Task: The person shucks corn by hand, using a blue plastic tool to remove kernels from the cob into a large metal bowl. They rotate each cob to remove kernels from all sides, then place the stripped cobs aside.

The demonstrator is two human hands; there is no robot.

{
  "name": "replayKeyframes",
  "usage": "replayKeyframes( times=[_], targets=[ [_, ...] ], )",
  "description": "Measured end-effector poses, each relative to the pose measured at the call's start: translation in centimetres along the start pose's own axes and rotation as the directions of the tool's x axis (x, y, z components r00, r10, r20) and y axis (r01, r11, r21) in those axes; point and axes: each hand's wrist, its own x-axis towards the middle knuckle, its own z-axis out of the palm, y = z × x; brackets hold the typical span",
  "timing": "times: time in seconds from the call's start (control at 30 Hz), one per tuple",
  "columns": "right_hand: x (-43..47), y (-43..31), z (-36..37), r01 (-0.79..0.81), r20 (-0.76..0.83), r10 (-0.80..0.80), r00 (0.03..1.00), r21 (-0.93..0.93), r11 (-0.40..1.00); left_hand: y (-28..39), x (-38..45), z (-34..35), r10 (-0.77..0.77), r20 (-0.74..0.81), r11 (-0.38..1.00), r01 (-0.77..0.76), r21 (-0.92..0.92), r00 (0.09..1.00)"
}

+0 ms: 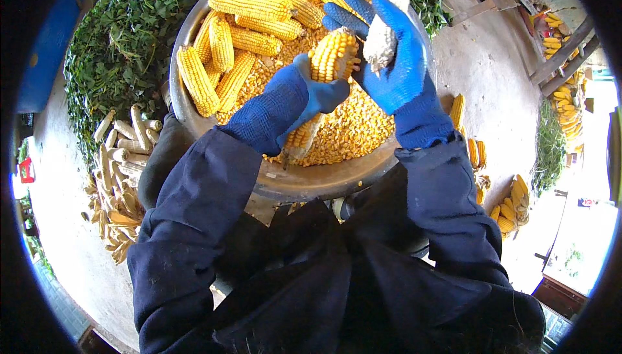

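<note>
My left hand [311, 89], in a blue coated glove, is closed around a partly shelled corn cob [333, 55]. Yellow kernels still cover much of that cob, and a bare strip shows along its lower end. In my gloved right hand [401, 69] lies a pale bare corncob [388, 23], its top end pointing up past the thumb. Both hands are above a wide metal basin [291, 179]. Loose yellow corn kernels [362, 128] fill the basin, and several whole ears of corn [250, 8] are piled on them at the left.
Bare cobs [129, 142] and dry husks [116, 227] are heaped on the floor at the left. Green leafy vines [121, 38] lie beyond them. More ears of corn [510, 208] are on the concrete floor [478, 57] at the right, near a wooden frame [563, 57].
</note>
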Motion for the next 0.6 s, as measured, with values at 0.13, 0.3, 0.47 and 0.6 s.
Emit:
replayKeyframes(
  times=[0.13, 0.3, 0.47, 0.6],
  targets=[
    [-1.0, 1.5, 1.5, 0.075, 0.017, -0.077, 0.997, -0.506, 0.859, 7.9, -4.1, 0.0, 0.024, -0.217, 0.846, 0.096, 0.525, 0.976],
    [-0.5, 2.0, 1.6, -0.043, -0.110, -0.040, 0.993, -0.664, 0.746, 5.3, -2.1, -1.1, -0.119, -0.089, 0.931, 0.143, 0.337, 0.989],
    [-0.5, 1.1, -0.6, -0.051, 0.199, 0.110, 0.974, -0.282, 0.958, 4.9, -3.2, -2.0, -0.010, -0.049, 1.000, 0.011, 0.023, 0.999],
    [0.1, 0.5, -2.8, 0.369, 0.492, -0.201, 0.847, -0.272, 0.889, 7.2, -3.6, -2.7, -0.072, 0.050, 0.996, 0.069, 0.057, 0.996]
  ],
)
